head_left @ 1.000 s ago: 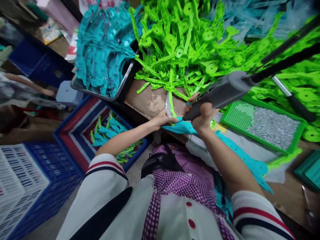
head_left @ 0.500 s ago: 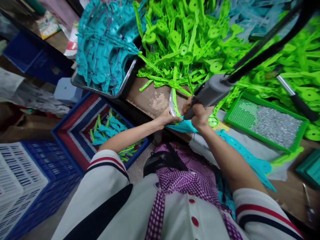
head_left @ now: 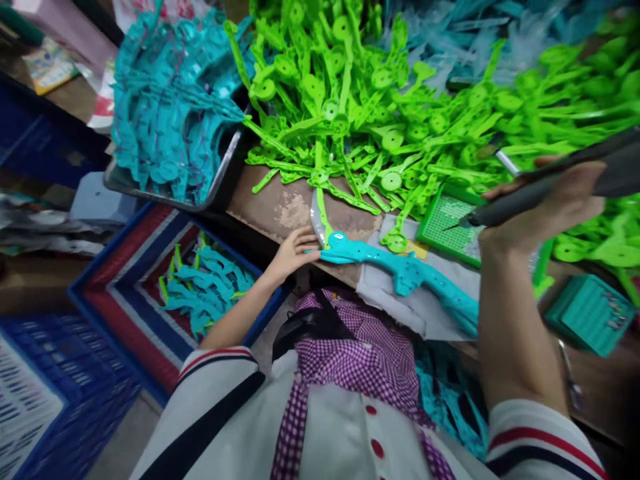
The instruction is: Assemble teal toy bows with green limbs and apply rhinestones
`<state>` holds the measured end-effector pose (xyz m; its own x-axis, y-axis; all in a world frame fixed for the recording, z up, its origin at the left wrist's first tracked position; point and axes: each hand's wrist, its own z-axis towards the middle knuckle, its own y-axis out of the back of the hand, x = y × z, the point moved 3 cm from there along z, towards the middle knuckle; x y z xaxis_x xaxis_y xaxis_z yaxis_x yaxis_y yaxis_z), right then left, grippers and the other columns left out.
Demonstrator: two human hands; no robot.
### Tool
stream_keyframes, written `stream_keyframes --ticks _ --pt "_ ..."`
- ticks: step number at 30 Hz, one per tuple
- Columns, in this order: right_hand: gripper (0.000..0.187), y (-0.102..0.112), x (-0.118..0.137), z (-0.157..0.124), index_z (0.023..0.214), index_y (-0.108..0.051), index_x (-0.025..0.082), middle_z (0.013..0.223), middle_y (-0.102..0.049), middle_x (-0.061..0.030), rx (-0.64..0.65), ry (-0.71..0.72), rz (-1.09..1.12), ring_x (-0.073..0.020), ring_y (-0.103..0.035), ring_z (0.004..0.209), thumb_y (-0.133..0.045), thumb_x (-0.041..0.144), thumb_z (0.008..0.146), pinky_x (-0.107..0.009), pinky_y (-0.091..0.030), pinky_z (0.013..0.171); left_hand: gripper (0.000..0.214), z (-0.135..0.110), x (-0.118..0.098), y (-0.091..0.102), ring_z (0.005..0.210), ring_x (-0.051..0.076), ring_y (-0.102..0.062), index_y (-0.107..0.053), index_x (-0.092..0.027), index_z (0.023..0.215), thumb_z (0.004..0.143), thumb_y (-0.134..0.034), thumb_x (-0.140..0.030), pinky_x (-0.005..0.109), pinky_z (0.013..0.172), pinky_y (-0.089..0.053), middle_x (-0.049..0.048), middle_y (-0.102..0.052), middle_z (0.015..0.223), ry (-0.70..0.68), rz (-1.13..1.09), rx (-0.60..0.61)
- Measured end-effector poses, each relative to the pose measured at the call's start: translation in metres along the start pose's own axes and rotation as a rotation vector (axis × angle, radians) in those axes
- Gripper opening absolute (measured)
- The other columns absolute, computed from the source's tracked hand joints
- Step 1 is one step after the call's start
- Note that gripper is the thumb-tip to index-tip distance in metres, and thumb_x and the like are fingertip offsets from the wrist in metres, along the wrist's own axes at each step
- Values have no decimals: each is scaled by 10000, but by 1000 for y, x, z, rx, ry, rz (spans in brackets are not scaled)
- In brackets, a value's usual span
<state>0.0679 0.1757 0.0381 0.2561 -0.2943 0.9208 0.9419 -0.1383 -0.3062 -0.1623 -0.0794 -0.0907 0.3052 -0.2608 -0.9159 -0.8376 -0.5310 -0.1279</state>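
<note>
A long teal plastic part (head_left: pixel 370 253) lies along the table's front edge, joined at its left end to a bright green arm with a clear curved blade (head_left: pixel 319 217). My left hand (head_left: pixel 295 252) is at that left end, its fingertips closed on the tip of the teal part. My right hand (head_left: pixel 547 200) is wrapped round a dark power screwdriver (head_left: pixel 515 203). The screwdriver's thin bit points left, above a green mesh tray (head_left: pixel 445 223). My right forearm hides much of the tray and the right end of the teal part.
Bright green plastic arms (head_left: pixel 345 100) are heaped at the back. A black bin (head_left: pixel 223 180) of teal parts stands at back left, and a blue-rimmed crate (head_left: pixel 120 267) of assembled pieces below it. A hammer (head_left: pixel 507 162) and a teal box (head_left: pixel 590 313) are at right.
My right hand has carried the screwdriver rightward, from the joint to above the green tray. The left hand's grip has loosened slightly, and the teal part now shows more fully. The view has shifted.
</note>
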Motion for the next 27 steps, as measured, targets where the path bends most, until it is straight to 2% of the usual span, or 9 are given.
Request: stream_keyframes --ticks 1,3,5,7,13,16,21,27 --pt "410 9 -6 17 720 -588 242 593 -456 42 -42 44 -34 -106 -504 476 -503 551 976 -258 -403 437 708 -7 3 4 917 157 -693 -656 -216 1216 585 -939 -366 278 822 -558 80 -667 1238 -62 107 -57" --pt "409 20 -23 44 719 -591 235 598 -470 37 -95 175 -58 -112 -503 453 -472 506 1001 -270 -387 416 509 -17 8 8 860 153 -680 -724 -215 1122 679 -867 -424 268 772 -552 66 -686 1162 -150 300 -102" --pt "393 20 -44 63 711 -574 231 590 -468 39 -40 202 -83 -106 -489 430 -483 479 1003 -261 -373 400 351 -19 12 9 797 156 -667 -763 -208 1009 756 -791 -450 277 760 -543 52 -716 1017 -184 397 -111" --pt "392 15 -63 73 707 -552 224 605 -472 35 12 207 -85 -93 -480 420 -495 478 1001 -249 -364 398 304 -15 15 10 755 161 -653 -767 -206 943 762 -773 -450 289 761 -534 37 -726 901 -171 395 -115" --pt "402 14 -91 76 719 -555 229 605 -462 27 8 195 -81 -100 -476 430 -457 532 964 -252 -369 416 355 -7 18 11 741 164 -617 -730 -191 875 676 -820 -470 277 716 -496 27 -706 837 -106 325 -130" --pt "398 17 -97 76 732 -555 231 625 -488 19 22 198 -80 -104 -481 434 -498 573 927 -264 -367 418 317 -9 17 8 740 156 -595 -726 -196 885 740 -777 -472 266 704 -486 27 -675 861 -169 399 -134" --pt "411 18 -98 76 725 -556 235 580 -458 31 51 217 -21 -102 -452 404 -533 598 917 -271 -355 398 189 -15 14 0 839 191 -600 -717 -219 914 884 -644 -391 301 821 -498 49 -668 909 -331 625 -125" --pt "377 19 -97 76 722 -519 262 614 -476 31 64 186 -51 -104 -450 426 -538 602 884 -279 -378 413 237 -16 11 -4 1003 238 -616 -729 -229 1013 908 -619 -411 363 955 -496 78 -680 1012 -324 632 42"
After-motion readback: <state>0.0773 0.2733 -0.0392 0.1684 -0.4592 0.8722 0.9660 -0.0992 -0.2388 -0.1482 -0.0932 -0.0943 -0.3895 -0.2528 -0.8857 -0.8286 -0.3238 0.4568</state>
